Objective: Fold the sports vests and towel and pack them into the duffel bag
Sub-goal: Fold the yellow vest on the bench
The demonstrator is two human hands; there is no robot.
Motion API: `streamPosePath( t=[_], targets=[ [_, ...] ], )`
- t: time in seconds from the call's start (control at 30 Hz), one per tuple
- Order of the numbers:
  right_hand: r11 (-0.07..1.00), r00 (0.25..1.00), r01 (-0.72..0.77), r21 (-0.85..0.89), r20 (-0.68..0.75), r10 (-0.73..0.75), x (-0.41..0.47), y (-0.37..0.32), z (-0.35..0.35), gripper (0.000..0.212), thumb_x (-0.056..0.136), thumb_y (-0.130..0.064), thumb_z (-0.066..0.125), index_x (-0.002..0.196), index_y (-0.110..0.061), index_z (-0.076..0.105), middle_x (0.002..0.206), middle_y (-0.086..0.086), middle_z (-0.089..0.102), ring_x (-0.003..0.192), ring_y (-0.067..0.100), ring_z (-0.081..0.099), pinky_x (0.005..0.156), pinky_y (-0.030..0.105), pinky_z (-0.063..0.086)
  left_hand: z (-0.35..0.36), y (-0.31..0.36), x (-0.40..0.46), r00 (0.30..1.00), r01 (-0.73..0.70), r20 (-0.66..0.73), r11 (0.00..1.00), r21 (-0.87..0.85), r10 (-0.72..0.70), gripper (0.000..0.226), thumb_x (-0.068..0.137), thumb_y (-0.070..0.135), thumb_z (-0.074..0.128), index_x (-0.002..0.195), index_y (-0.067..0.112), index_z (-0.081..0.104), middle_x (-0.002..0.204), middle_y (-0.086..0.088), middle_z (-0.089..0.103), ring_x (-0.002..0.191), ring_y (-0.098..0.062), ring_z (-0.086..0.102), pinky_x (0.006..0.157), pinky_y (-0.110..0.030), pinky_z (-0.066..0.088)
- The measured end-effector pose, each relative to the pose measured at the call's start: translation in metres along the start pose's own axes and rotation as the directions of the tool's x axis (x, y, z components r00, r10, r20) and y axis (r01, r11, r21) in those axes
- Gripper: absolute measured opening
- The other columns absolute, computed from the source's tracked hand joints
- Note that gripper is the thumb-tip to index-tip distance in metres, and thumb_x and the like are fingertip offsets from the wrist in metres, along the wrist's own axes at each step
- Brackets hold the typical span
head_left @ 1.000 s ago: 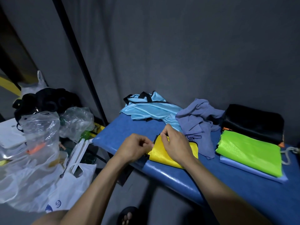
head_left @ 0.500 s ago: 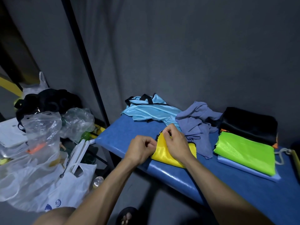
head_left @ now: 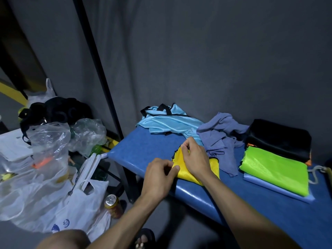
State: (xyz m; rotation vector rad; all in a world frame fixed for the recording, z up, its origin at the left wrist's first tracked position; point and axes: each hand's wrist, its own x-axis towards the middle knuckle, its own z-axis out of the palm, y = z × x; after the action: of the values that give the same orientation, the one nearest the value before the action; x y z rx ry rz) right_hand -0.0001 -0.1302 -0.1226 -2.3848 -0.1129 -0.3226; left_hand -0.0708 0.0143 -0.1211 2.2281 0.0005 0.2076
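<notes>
Now both hands (head_left: 177, 166) pinching yellow vest (head_left: 212, 165)

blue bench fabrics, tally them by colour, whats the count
Yellow mesh vest, pinched by left hand and right hand: 1
Light blue satin vest: 1
Neon green folded vest: 1
Pale blue folded piece under it: 1
Grey-purple crumpled towel: 1
Black duffel bag: 1
Total: 6

A single head-worn view looks forward and steeply down from above the near edge of the blue bench (head_left: 143, 148), close enough that both forearms reach up into the frame from the bottom. It faces the grey curtain (head_left: 215, 60) behind the bench. Wide-angle bending curves the black pole (head_left: 95, 56) left of the bench.
</notes>
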Motion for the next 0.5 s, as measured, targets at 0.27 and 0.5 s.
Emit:
streamPosePath(
  t=[0.27,0.5],
  targets=[
    [0.998,0.998,0.058,-0.021,-0.023,-0.058,-0.006,0.0,0.001,0.018,0.105,-0.027,0.044,0.091,-0.016,0.045,0.08,-0.003,0.06,0.076,0.025,0.055,0.066,0.045,0.045,0.002,-0.013,0.006,0.969,0.231,0.179,0.887,-0.401,-0.172,0.015,0.094,0.023,0.073,0.083,0.013,0.077,0.072,0.004,0.068,0.065,-0.009,0.056,0.071,-0.029,0.046],
    [0.996,0.996,0.088,-0.006,-0.028,-0.089,-0.008,0.002,0.001,0.018,0.105,-0.026,0.044,0.09,-0.017,0.044,0.079,-0.004,0.059,0.074,0.023,0.054,0.067,0.046,0.046,0.001,0.003,0.027,0.989,0.135,0.061,0.991,0.022,-0.137,0.028,0.092,0.051,0.06,0.082,0.024,0.062,0.077,0.012,0.067,0.08,-0.011,0.063,0.069,-0.032,0.047]
  ],
)
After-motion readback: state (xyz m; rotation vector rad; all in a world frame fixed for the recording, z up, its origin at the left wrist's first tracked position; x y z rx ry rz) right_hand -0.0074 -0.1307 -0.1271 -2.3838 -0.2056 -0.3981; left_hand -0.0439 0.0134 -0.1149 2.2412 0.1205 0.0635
